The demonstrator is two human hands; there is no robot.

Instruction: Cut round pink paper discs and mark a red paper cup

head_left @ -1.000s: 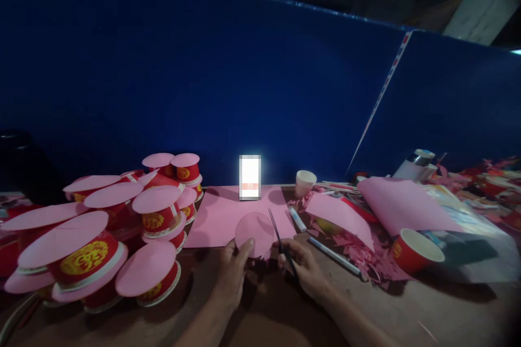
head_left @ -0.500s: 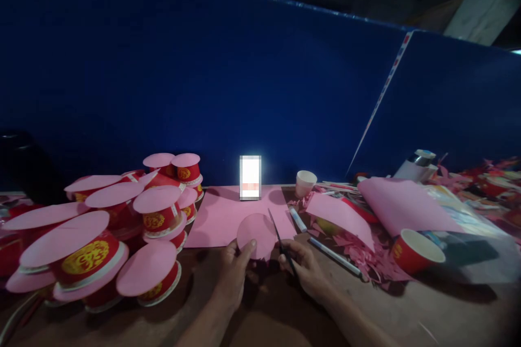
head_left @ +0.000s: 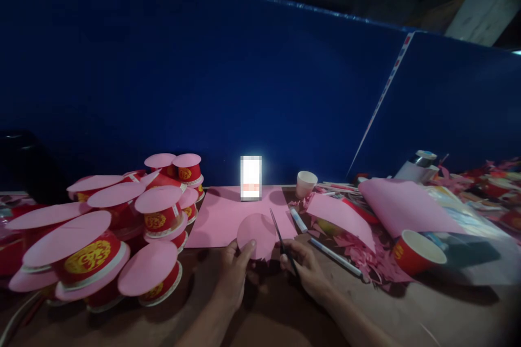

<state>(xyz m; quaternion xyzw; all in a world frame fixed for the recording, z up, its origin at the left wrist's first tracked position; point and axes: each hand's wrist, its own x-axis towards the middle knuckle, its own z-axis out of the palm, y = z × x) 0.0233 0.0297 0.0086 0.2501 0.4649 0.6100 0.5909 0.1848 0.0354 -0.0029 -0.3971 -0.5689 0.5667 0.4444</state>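
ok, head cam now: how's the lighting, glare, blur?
Head view: dim overall, with the upright screen blown out to white and pixelated; same view, dark shadow on the table between left hand and right hand; head view again, paper disc and scissors slightly soft, far-right clutter blurrier.

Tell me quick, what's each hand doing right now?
Left hand: closed, holding a pink paper circle.
Right hand: closed, holding dark scissors.

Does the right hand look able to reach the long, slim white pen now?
Probably yes: bare brown tabletop separates the right hand from the pen, though that hand holds slender dark scissors.
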